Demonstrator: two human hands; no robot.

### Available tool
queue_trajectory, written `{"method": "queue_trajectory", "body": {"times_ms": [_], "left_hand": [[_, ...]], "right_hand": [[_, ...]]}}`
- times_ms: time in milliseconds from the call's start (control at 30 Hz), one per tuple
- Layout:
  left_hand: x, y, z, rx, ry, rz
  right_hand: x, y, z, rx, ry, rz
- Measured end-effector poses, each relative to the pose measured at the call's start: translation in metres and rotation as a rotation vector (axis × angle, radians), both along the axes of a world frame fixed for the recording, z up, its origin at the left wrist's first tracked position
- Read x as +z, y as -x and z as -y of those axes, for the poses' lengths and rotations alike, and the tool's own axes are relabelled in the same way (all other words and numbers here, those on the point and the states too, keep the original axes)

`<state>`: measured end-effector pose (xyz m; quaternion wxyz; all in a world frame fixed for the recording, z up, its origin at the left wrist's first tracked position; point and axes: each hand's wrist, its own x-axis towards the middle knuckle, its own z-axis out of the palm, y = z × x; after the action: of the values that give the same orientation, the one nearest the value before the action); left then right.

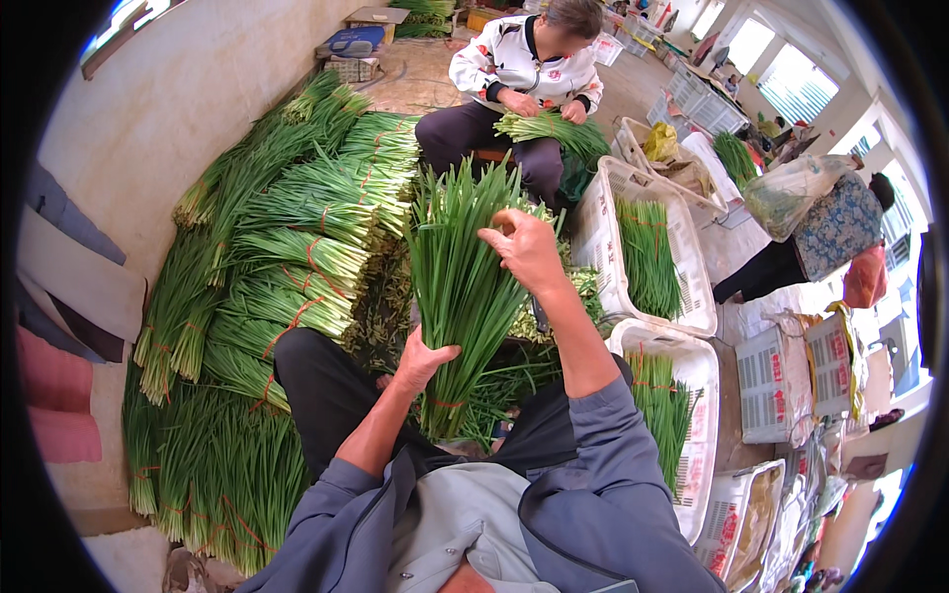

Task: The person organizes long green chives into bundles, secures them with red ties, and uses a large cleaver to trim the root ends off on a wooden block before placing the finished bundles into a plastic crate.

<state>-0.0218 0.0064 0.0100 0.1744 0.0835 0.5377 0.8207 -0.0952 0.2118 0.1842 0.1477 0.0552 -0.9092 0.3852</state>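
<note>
My left hand (426, 359) grips a large bunch of garlic chives (463, 282) around its lower side, between my knees. The leaf tips point away from me, and a red tie (446, 402) rings the bunch near its bottom. At the upper right of the leaves is my right hand (530, 248), with thumb and forefinger curled towards each other. Whether a leaf is pinched between them cannot be told. Beyond the bunch, loose trimmings (382, 315) cover a low surface.
Tied chive bundles (296, 252) are heaped along the wall on my left. White plastic crates (619, 289) with more bundles stand at my right. Facing me, a seated person (534, 81) handles another bunch (556, 130). Another person (830, 222) with a plastic bag is at far right.
</note>
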Motion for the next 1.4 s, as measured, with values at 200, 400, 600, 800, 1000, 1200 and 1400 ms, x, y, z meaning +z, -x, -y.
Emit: {"method": "queue_trajectory", "body": {"times_ms": [200,400,600,800,1000,1200,1400], "left_hand": [[-0.003,0.0,0.001,0.006,0.021,0.0],[-0.012,0.002,0.0,-0.034,0.071,0.002],[-0.001,-0.001,-0.001,-0.041,0.07,0.012],[-0.004,-0.001,-0.001,-0.049,0.068,0.03],[-0.017,0.005,0.004,0.029,-0.003,0.111],[-0.024,0.018,0.009,0.163,-0.095,0.246],[-0.03,0.012,-0.01,0.242,-0.063,0.111]], "right_hand": [[0.013,-0.011,-0.015,0.062,1.11,0.108],[0.001,-0.014,0.014,0.068,0.412,0.181],[-0.013,-0.012,0.018,0.065,0.331,0.287],[-0.017,-0.013,0.012,0.099,0.51,0.364],[0.009,-0.052,-0.062,0.137,1.142,0.001],[-0.063,-0.095,-0.048,-0.011,0.12,0.586],[-0.147,-0.064,0.035,-0.086,0.697,0.187]]}}
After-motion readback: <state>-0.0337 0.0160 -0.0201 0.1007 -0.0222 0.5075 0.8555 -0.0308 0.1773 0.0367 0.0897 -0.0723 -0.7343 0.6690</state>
